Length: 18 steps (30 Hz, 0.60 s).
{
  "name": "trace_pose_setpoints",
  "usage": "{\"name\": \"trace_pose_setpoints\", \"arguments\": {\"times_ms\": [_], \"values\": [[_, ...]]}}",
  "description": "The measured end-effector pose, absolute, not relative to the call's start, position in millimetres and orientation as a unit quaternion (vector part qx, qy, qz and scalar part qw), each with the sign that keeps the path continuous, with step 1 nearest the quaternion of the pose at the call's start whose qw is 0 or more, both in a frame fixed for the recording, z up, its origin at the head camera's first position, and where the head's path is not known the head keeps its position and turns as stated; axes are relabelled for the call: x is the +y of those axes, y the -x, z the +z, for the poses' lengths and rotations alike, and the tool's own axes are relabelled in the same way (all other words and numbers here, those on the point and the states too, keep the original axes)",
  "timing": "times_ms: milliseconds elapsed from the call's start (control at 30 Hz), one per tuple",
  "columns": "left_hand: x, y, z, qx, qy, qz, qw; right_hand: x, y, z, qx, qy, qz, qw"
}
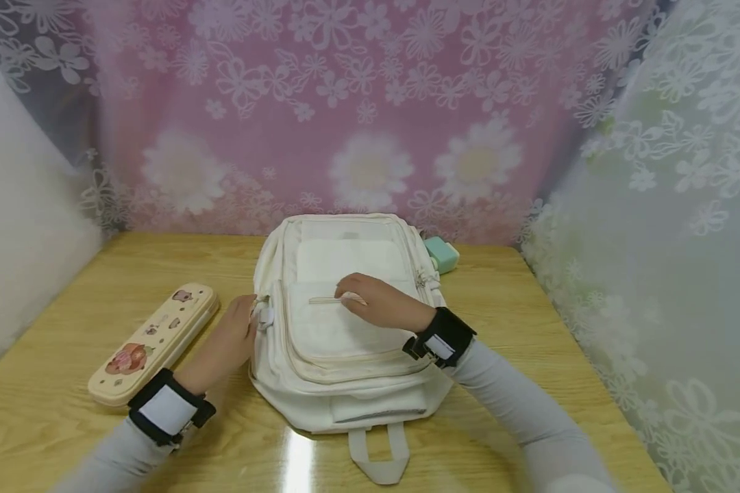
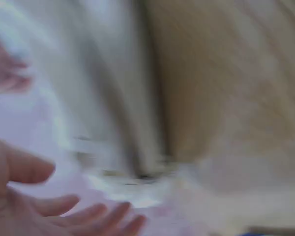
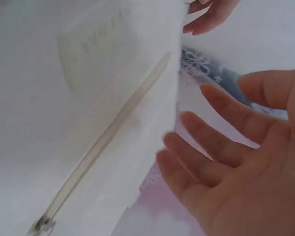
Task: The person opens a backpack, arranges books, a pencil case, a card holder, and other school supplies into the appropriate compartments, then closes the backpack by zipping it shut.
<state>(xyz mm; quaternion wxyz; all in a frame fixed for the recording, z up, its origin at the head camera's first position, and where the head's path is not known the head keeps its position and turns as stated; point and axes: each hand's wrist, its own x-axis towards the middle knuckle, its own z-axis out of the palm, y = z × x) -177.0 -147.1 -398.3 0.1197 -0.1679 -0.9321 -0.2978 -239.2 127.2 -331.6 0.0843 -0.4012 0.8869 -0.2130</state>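
A white backpack (image 1: 351, 335) lies on the table, its top handle (image 1: 379, 472) toward the near edge. Over its front panel hovers my right hand (image 1: 382, 301), fingers spread and loosely bent. In the right wrist view the hand (image 3: 236, 157) holds nothing, beside the panel with a short slanting zipper (image 3: 108, 128). My left hand (image 1: 228, 335) is at the bag's left side, by a strap buckle (image 1: 265, 316). Its fingers (image 2: 93, 214) look relaxed and hold nothing in the blurred left wrist view.
A cream pencil case (image 1: 160, 339) with cartoon prints lies left of the bag on the wooden table (image 1: 518, 383). Behind the bag's right side, a mint-green object (image 1: 440, 255) sticks out. Floral curtains (image 1: 370, 103) hang along the back and sides.
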Motion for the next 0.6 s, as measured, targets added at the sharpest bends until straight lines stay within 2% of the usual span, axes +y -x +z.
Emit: {"name": "trace_pose_setpoints", "arguments": {"times_ms": [200,300,400,600], "values": [[-151.7,194.0,-415.7,-0.941,0.121,-0.311,0.050,91.2,265.9,-357.4,0.888,0.442,-0.120,0.038],[-151.2,192.2,-417.5,-0.949,0.102,-0.296,0.038,81.9,272.2,-365.0,0.893,0.438,-0.096,0.043],[-151.4,189.5,-418.3,-0.956,0.094,-0.274,0.037,78.8,275.3,-368.3,0.898,0.430,-0.080,0.049],[-151.5,192.4,-415.4,-0.962,0.100,-0.238,0.083,77.0,277.9,-366.4,0.902,0.425,-0.065,0.046]]}}
